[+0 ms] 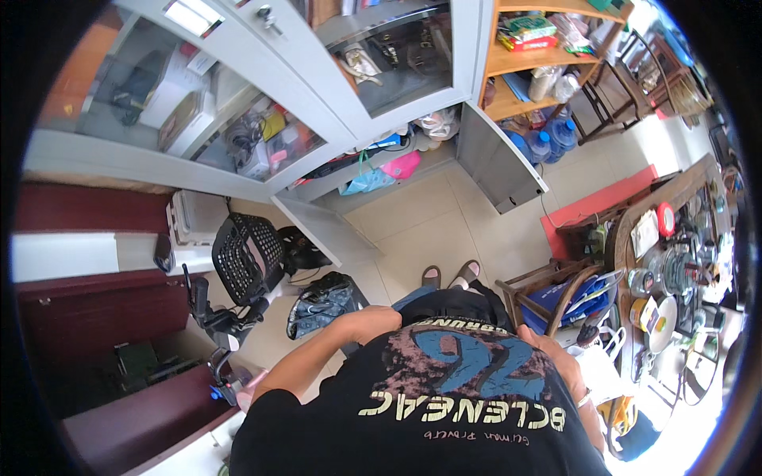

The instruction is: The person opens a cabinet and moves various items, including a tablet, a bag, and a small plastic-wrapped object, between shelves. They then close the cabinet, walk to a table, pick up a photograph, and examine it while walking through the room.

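My left hand [387, 319] rests at the left side of my waist, against the black printed T-shirt [476, 381]. Its fingers are largely hidden by the shirt. On the other side, my right hand [531, 338] lies at my right hip, fingers also mostly out of sight. Whether either one grips anything cannot be seen. Before me stands a grey metal cabinet [351, 128] whose two lower doors hang open, the left door [321, 229] and the right door [500, 157]. Inside its lower part are a light blue bag [366, 181], a pink item [402, 165] and plastic bags [439, 124].
To my left are a bicycle with a black basket [247, 259] and a dark shiny bag [321, 303]. A wooden chair [559, 321] holding a blue bag [539, 303] stands right, beside a table crowded with glassware [673, 268]. Water jugs [559, 137] sit beneath a wooden shelf [545, 58].
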`<state>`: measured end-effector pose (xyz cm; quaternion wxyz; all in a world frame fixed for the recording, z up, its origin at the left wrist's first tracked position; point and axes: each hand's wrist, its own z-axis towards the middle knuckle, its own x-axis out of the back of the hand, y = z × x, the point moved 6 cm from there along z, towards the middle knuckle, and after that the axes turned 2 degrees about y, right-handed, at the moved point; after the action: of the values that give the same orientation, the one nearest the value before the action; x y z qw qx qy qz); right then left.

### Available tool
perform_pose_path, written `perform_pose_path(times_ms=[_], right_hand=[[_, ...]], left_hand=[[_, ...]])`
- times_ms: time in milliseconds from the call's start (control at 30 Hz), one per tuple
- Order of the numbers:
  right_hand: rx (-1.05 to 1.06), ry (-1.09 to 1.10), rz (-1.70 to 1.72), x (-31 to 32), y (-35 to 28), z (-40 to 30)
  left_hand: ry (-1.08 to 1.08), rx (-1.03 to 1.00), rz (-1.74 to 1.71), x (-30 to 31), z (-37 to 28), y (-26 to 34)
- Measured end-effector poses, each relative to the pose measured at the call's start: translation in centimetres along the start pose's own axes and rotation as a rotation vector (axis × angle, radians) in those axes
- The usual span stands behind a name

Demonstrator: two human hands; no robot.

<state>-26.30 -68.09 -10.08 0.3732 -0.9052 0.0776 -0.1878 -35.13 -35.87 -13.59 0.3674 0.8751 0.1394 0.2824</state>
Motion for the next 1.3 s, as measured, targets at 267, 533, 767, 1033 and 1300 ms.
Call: perform_pose_path(times_ms=[267, 533, 767, 1033, 1300], right_hand=[[0.251, -0.148, -0.329, 0.2, -3.2, 4.2], [0.352, -0.242, -0.693, -0.8, -4.6, 5.9], [0.407, -0.226, -0.558, -2.8, -6.0, 5.1], [0.409, -0.196, -0.480, -4.7, -6.6, 3.4], [0.450, -0.154, -0.437, -5.6, -2.5, -0.3]], left_hand=[[0.121, 0.039, -0.123, -4.1, -2.3, -3.5], [0.126, 0.051, -0.215, -3.4, -4.6, -1.8], [0.166, -0.043, -0.254, -5.6, -5.7, -2.9], [0.067, -0.014, -0.231, -7.7, -7.1, -2.3], [0.267, -0.093, -0.188, -10.2, -5.3, -1.2]])
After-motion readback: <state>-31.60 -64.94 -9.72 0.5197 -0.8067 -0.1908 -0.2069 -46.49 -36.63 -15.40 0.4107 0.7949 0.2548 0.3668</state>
